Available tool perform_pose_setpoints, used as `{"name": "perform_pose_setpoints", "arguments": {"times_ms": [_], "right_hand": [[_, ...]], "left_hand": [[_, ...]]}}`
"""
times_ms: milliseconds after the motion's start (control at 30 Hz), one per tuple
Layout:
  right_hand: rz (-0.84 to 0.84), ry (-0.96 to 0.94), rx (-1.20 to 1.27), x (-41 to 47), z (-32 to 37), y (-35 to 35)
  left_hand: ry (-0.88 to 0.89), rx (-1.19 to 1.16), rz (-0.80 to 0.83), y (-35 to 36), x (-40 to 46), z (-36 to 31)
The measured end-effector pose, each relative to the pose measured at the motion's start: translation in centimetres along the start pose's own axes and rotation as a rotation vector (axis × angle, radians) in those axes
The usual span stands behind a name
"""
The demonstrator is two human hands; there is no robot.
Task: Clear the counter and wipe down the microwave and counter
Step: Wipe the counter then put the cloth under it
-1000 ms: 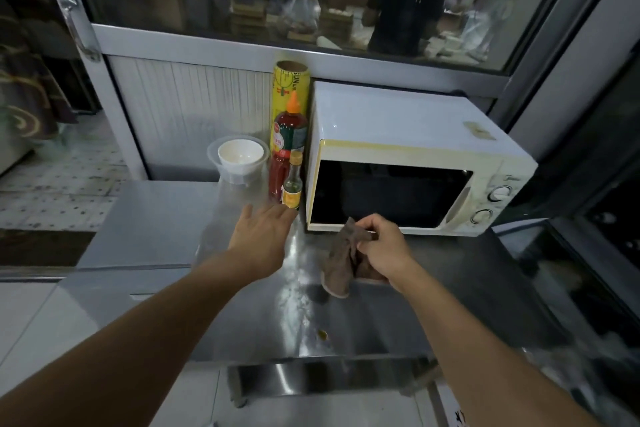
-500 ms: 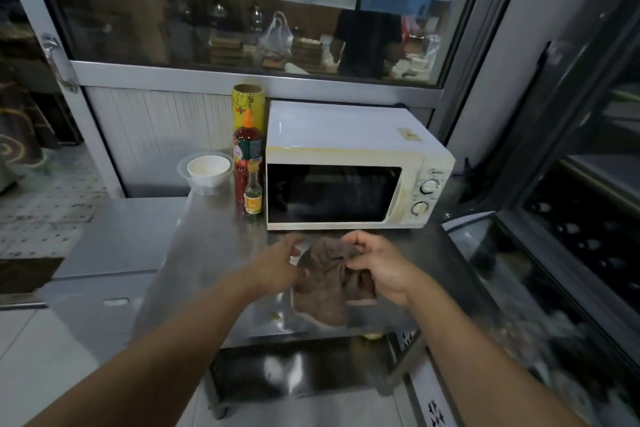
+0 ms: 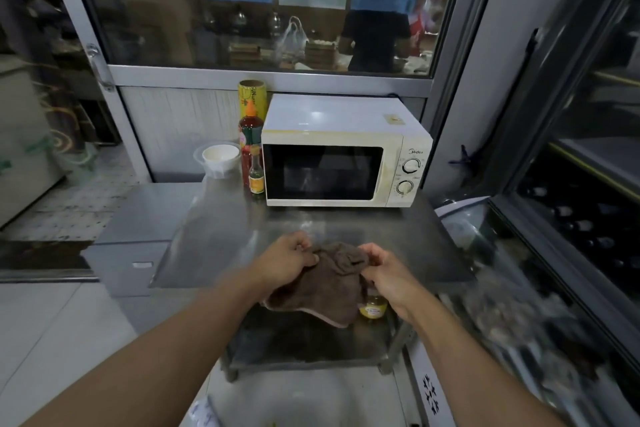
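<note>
Brown cloth (image 3: 323, 284) bunched between left hand (image 3: 287, 262) and right hand (image 3: 389, 276)

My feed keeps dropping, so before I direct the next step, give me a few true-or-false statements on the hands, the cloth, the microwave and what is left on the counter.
1. Both hands hold the brown cloth. True: the left hand and the right hand each pinch its upper edge.
2. The microwave door stands open. False: it is closed.
3. The counter is cleared of items. False: a red sauce bottle, a small yellow-labelled bottle, a yellow tube and a white cup stand left of the microwave.
4. The cloth lies flat on the counter. False: it hangs bunched from the hands.
</note>
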State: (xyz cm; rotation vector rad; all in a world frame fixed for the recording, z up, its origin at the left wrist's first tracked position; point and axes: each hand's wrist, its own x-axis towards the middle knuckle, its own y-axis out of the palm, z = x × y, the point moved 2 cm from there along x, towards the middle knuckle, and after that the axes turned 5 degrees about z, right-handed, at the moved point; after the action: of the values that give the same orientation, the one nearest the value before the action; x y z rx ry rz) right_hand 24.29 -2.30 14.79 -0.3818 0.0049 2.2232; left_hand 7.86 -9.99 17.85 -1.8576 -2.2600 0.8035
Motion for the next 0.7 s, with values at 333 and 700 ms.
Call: {"name": "perform_pose_setpoints", "arguments": {"times_ms": [333, 700], "right_hand": [[0.218, 0.087, 0.083, 0.0, -2.7, 4.3], [0.166, 0.153, -0.069, 2.3, -4.4, 9.4]], "left_hand": [[-0.024, 0.028, -0.034, -0.2, -2.9, 2.4], [-0.178, 0.157, -0.089, -4.2, -2.8, 9.5]]}}
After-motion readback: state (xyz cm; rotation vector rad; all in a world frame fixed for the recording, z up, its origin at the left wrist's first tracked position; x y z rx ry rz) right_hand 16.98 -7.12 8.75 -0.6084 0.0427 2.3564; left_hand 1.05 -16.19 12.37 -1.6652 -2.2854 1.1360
